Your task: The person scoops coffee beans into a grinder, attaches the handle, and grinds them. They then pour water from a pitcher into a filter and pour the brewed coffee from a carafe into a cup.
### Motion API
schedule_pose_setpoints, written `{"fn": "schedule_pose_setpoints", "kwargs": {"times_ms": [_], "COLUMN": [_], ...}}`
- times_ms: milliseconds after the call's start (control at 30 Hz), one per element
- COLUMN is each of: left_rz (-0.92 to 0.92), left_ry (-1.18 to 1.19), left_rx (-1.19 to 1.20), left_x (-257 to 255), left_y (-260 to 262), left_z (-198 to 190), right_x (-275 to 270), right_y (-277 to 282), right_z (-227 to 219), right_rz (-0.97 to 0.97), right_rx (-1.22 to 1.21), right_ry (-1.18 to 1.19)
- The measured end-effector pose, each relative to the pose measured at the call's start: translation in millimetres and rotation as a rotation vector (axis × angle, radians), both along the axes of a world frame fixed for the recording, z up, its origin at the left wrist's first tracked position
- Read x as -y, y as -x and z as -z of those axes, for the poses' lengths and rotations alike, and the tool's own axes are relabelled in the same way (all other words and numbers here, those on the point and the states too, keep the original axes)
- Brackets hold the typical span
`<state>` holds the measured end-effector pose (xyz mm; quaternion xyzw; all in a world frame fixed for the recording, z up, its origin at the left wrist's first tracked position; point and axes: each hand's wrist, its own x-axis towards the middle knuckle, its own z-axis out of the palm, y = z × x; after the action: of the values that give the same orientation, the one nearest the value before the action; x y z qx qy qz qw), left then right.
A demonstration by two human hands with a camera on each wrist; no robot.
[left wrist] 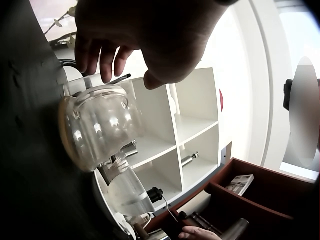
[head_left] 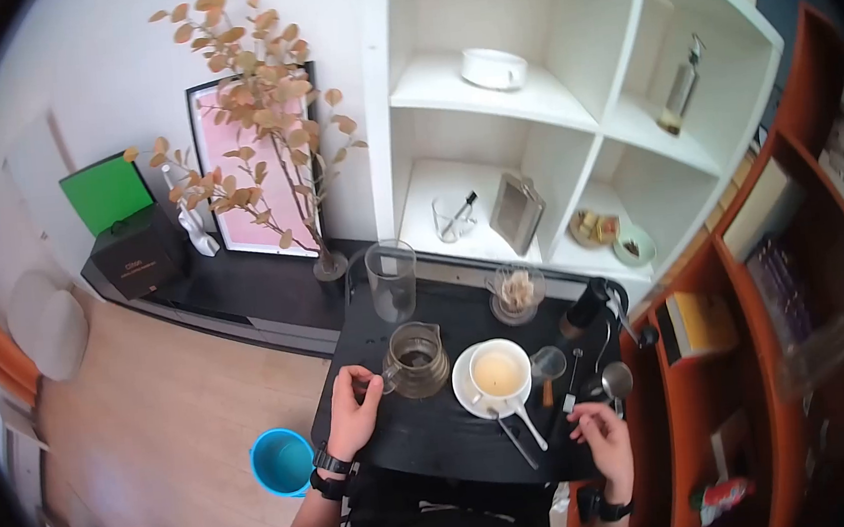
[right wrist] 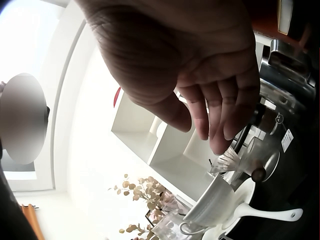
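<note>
My left hand [head_left: 353, 422] is beside the handle of a glass pot [head_left: 419, 369] with some dark liquid low inside; its fingers are loosely bent. In the left wrist view that hand [left wrist: 142, 40] hangs above the glass pot [left wrist: 102, 125], with a gap between them. A white cup [head_left: 501, 369] of pale liquid stands on a white saucer [head_left: 466, 396] with a white spoon [head_left: 530, 427]. Holding nothing, my right hand [head_left: 607, 448] hovers over the table's right edge, fingers relaxed; the right wrist view shows this hand [right wrist: 200, 65] above the cup [right wrist: 212, 202].
The black table [head_left: 408, 445] also carries a tall glass [head_left: 393, 284], a glass holding a pale whisk [head_left: 517, 295], a black grinder [head_left: 586, 307], a small metal cup [head_left: 616, 380] and a dark stick [head_left: 516, 442]. White shelves [head_left: 489, 107] rise behind; a blue bucket [head_left: 282, 462] stands on the floor at left.
</note>
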<state>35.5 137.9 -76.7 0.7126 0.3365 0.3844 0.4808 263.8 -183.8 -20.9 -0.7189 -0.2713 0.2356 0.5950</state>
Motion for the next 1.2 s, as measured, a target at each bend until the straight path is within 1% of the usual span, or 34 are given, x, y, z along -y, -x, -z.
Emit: {"fn": "schedule_pose_setpoints", "kwargs": {"times_ms": [67, 133, 167, 233, 333, 433, 533, 600, 700, 833, 867, 933, 967, 1100, 1200], "left_rz": [0.018, 0.035, 0.041, 0.037, 0.051, 0.076, 0.078, 0.094, 0.087, 0.109, 0.12, 0.138, 0.14, 0.167, 0.162], "left_ry": [0.019, 0.044, 0.02, 0.033, -0.003, -0.009, -0.023, -0.019, -0.009, 0.02, 0.036, 0.077, 0.085, 0.069, 0.075], "left_rx": [-0.006, 0.0, -0.004, 0.024, 0.051, 0.066, 0.052, 0.022, -0.011, -0.012, -0.008, 0.002, -0.001, 0.007, 0.0], "left_x": [3, 5, 3, 4, 3, 5, 7, 8, 12, 14, 12, 12, 11, 7, 12], "left_y": [-3, -4, -4, -5, -6, -3, -1, -1, 0, 6, 8, 10, 10, 11, 9], "left_z": [-8, -8, -5, -4, -1, -6, -7, -8, -12, -17, -19, -18, -17, -6, -12], "right_x": [-2, -3, -2, 0, 4, 3, 1, 1, -3, -4, -4, -2, 2, 1, -3], "right_y": [-1, -1, -4, -6, 0, 4, 9, 12, 17, 26, 30, 24, 24, 26, 26], "right_z": [4, 5, 7, 10, -7, -2, -3, -1, 0, 0, -1, 16, 22, 18, 12], "right_rz": [-0.025, -0.043, -0.062, -0.055, -0.035, 0.005, -0.027, -0.006, -0.026, -0.004, 0.022, 0.022, 0.049, 0.077, 0.07], "right_rx": [-0.003, -0.002, 0.001, 0.008, 0.086, 0.098, 0.143, 0.046, 0.046, -0.035, -0.009, -0.127, -0.105, -0.083, -0.064], "right_ry": [-0.023, -0.009, -0.014, -0.027, -0.002, -0.021, -0.055, -0.047, -0.061, -0.081, -0.095, -0.153, -0.152, -0.149, -0.135]}}
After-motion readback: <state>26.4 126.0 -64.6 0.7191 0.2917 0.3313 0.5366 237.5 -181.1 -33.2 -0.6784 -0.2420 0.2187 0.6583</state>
